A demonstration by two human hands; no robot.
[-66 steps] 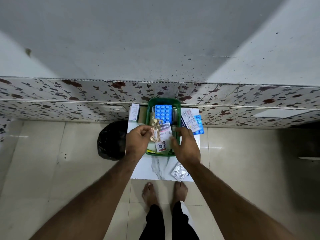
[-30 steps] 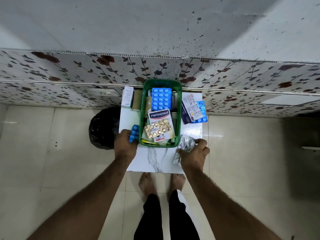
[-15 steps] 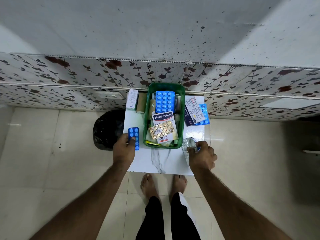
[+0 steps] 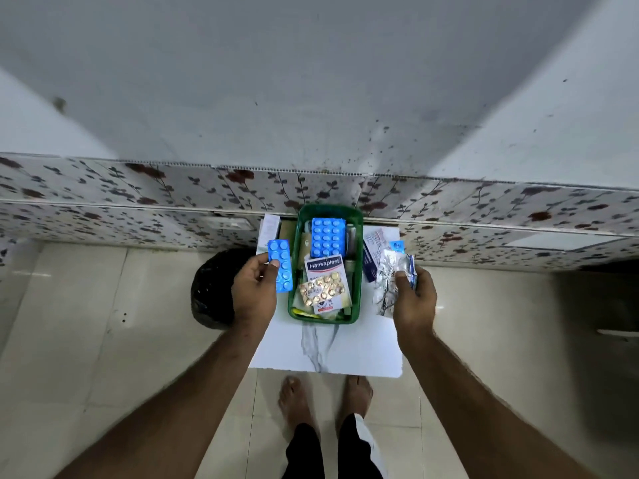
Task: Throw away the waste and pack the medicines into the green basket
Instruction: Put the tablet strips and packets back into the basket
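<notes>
While the basket sits at the far middle of the table, against the floral wall, it is seen already part-filled: a large blue blister lies flat at the far end, a Hansaplast pack is laid below it, and a gold blister rests across that pack, tilted. More packs are stacked underneath and along the right inner wall, too hidden to be told apart; a yellow-green edge shows at the near end. A narrow blue strip is gripped in the left hand, thumb on its face and fingers behind, held upright just left of the basket rim and clear of the table. Crumpled foil is pinched in the right hand, thumb on top, held just right of the basket; a blue-edged piece is held with it, kind not clear. Behind the foil a printed pack lies on the table beside the basket's right wall, with a blue corner showing past it. A white box stands at the far left corner of the table, near the basket but apart from it. A black bin bag is on the floor just left of the table, partly covered by the left hand; its contents cannot be made out. Bare feet are seen at the near table edge.
</notes>
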